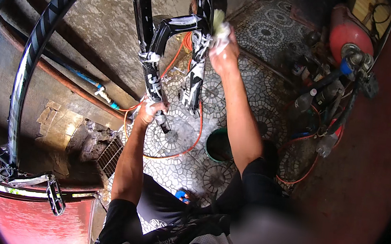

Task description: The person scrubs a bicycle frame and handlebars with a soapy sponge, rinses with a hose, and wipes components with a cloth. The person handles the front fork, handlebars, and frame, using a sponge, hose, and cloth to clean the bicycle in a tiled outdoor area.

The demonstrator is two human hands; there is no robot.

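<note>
A black bicycle suspension fork (142, 22), streaked with white foam, hangs in front of me with its two legs pointing down toward me. Its upper end runs out of view. My left hand (152, 111) is wrapped round the lower end of the left leg. Against the outer side of the right leg, near the arch, my right hand (225, 55) holds a pale yellow-green sponge (219, 17). Foam covers the fingers of that hand and partly hides the sponge.
A dark green bucket (207, 146) stands on the mosaic-tiled floor, with an orange hose (172, 157) looping beside it. At left are a black bicycle frame tube (20, 83), a pedal (55, 197) and a drain grate (110, 156). A red tank (351, 34) and bottles (305, 100) stand at right.
</note>
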